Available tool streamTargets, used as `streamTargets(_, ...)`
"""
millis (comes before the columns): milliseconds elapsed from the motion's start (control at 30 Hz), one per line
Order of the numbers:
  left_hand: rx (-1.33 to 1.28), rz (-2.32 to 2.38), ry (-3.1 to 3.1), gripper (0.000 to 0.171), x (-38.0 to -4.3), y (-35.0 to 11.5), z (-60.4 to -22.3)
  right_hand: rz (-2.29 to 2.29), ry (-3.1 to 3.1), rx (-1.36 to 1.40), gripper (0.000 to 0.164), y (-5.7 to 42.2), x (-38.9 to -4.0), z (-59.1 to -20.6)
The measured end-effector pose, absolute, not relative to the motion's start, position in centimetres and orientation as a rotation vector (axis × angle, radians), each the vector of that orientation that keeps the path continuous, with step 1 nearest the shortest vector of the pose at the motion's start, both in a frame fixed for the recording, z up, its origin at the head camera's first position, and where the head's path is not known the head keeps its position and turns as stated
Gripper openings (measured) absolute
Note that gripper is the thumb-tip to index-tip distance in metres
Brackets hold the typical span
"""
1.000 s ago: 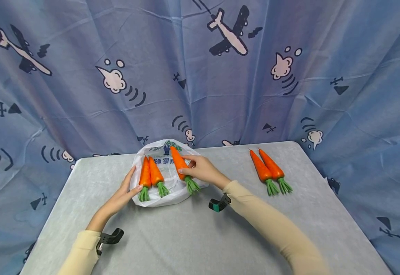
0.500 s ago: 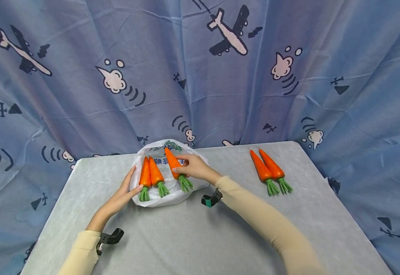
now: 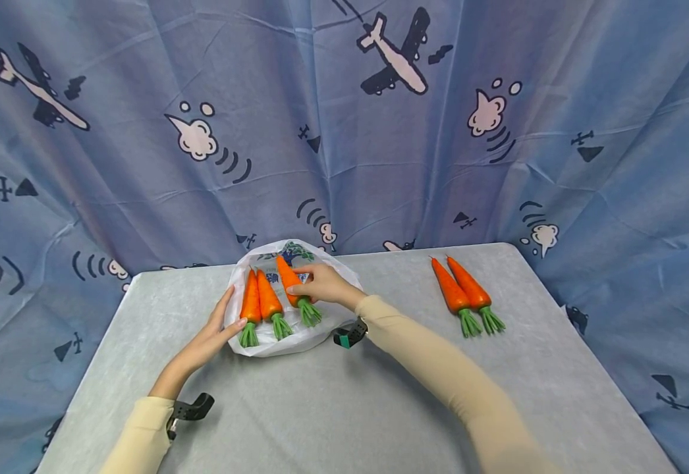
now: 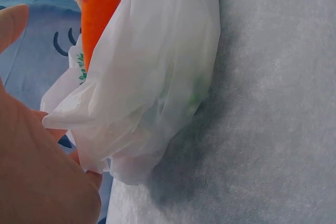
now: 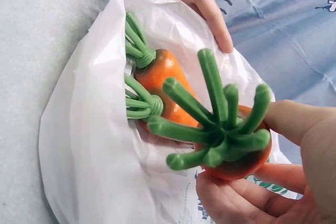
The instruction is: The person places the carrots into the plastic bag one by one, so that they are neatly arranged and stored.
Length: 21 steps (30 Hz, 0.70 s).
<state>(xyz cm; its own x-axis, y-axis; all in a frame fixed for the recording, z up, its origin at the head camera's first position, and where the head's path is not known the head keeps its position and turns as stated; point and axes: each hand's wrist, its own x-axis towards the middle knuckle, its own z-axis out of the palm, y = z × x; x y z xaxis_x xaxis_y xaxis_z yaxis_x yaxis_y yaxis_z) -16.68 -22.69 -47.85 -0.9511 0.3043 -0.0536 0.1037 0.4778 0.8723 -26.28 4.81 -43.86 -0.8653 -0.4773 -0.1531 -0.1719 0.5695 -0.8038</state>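
My right hand (image 3: 325, 284) pinches a carrot (image 3: 288, 280) by its thick upper part, over the open white plastic bag (image 3: 297, 343). In the right wrist view this carrot's green stalks (image 5: 216, 132) point at the camera, with fingers and thumb on either side. Two more carrots, a left one (image 3: 250, 296) and one beside it (image 3: 269, 296), lie side by side within the bag. My left hand (image 3: 211, 329) rests against the bag's left rim, its fingers fairly straight along the outside. In the left wrist view the thumb stands apart from the plastic; some fingertips are hidden behind it.
Two other carrots (image 3: 450, 287) (image 3: 469, 283) lie together on the right of the grey table (image 3: 392, 408). A blue patterned curtain (image 3: 344, 131) hangs behind the table's far edge. Each wrist wears a dark strap, such as the right strap (image 3: 350, 332).
My right hand has moved left with its carrot, bringing it closer to the two carrots in the bag. My left hand and the bag have stayed about where they were.
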Motion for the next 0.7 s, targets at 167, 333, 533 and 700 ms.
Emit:
streamTargets(167,0.351,1.464,2.52,0.083,-16.7,-22.7,-47.8,-1.193,2.428,-0.489,0.062,4.1,-26.7,-44.2)
streamTargets(333,0.346,1.466,2.521,0.083,-16.7,-22.6,-47.8,-1.165,2.449,-0.462,0.063,3.5,-27.1,-44.7)
streamTargets(533,0.339,1.462,2.516,0.083,-16.8,-22.6,-48.0,-1.136,2.475,-0.449,0.062,3.0,-27.5,-45.6)
streamTargets(700,0.345,1.468,2.517,0.082,-16.8,-22.7,-48.0,-1.099,2.486,-0.451,0.063,2.6,-27.6,-46.0)
